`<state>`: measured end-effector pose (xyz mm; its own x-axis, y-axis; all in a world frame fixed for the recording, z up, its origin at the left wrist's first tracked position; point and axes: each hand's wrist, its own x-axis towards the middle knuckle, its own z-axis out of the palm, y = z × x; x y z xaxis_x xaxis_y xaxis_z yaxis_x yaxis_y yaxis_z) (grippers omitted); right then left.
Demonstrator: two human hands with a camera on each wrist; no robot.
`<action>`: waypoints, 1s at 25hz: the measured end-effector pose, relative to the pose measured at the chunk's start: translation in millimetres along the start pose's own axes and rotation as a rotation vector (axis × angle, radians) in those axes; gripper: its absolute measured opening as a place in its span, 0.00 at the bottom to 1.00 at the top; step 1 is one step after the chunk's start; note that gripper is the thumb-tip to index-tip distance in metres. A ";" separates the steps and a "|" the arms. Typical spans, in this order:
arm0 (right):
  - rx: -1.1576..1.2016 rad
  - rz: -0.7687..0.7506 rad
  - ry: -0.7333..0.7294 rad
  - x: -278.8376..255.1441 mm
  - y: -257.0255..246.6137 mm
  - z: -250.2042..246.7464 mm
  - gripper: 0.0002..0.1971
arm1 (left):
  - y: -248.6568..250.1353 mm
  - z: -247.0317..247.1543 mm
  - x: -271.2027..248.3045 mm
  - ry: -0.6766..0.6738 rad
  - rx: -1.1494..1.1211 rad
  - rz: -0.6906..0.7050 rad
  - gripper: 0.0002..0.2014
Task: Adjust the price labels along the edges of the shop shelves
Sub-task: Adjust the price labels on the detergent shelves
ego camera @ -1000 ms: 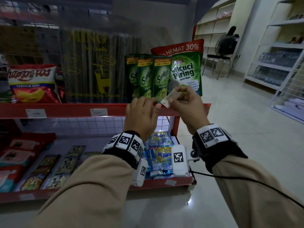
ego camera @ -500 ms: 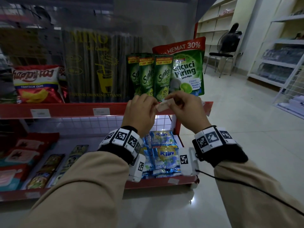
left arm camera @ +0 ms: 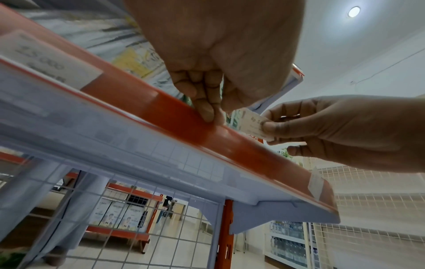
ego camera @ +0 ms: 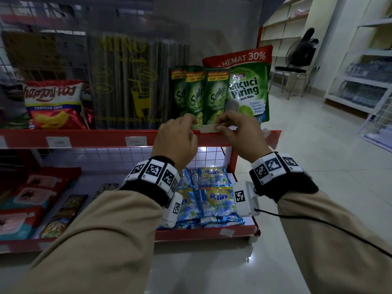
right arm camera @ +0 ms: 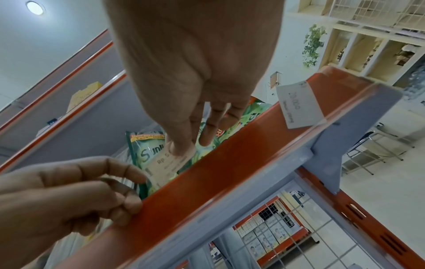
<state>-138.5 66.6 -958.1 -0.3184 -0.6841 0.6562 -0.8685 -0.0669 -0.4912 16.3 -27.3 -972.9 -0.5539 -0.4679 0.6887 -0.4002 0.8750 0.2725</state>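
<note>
Both hands had come down since a second earlier, bringing the small price label (ego camera: 209, 128) from up in front of the green soap pouches to the top of the red shelf edge (ego camera: 95, 138). The right hand (ego camera: 240, 132) pinched the label's right end between thumb and forefinger, its other fingers loosely curled. From the left wrist view the label (left arm camera: 254, 125) stood just above the shelf edge (left arm camera: 174, 107), tilted, with "Rp" readable on it. The left hand (ego camera: 177, 137) had its fingers curled, the fingertips (left arm camera: 208, 111) pressing on the top of the shelf edge just left of the label; whether they also gripped the label's left end could not be told. In the right wrist view the label (right arm camera: 169, 163) hung in front of a green soap pouch (right arm camera: 147, 151), just behind the shelf edge (right arm camera: 230, 174).

Further left along the shelf edge two other labels (ego camera: 135, 141) sat flat on its face. At its right end another label (right arm camera: 298, 105) was stuck on crooked. Behind the shelf edge stood the green soap pouches (ego camera: 214, 96), a pack of drinking straws (ego camera: 135, 81) and a bag of tortilla chips (ego camera: 53, 102). Below it lay blue detergent sachets (ego camera: 212, 194).
</note>
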 end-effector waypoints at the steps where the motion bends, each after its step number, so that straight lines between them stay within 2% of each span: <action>1: -0.016 -0.018 -0.016 -0.7 1.5 2.1 0.05 | 0.3 0.6 -0.8 0.000 0.001 -0.003 0.16; 3: -0.045 -0.045 -0.022 -1.3 2.5 4.9 0.05 | -1.2 4.4 -3.8 -0.027 0.087 0.011 0.17; 5: -0.069 -0.074 -0.023 -1.7 1.6 7.1 0.05 | -4.1 9.9 -6.3 -0.036 0.199 0.032 0.14; 9: -0.182 -0.109 -0.051 -5.3 0.5 7.5 0.05 | -5.7 14.6 -6.1 0.020 0.281 0.060 0.10; 16: -0.443 -0.068 -0.292 1.3 -3.9 -4.6 0.10 | -5.4 15.2 -4.7 -0.002 0.311 0.074 0.10; 20: -0.471 -0.071 -0.329 1.8 -6.4 -6.6 0.10 | -5.2 12.0 -4.4 -0.024 0.296 0.066 0.08; 25: -0.393 -0.049 -0.300 0.0 -7.4 -9.7 0.06 | -4.9 9.3 -1.6 -0.071 0.315 0.058 0.09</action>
<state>-135.8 74.2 -948.9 -0.2001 -0.8699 0.4508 -0.9757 0.1350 -0.1725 12.4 -32.0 -981.6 -0.6276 -0.4355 0.6453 -0.5667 0.8239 0.0049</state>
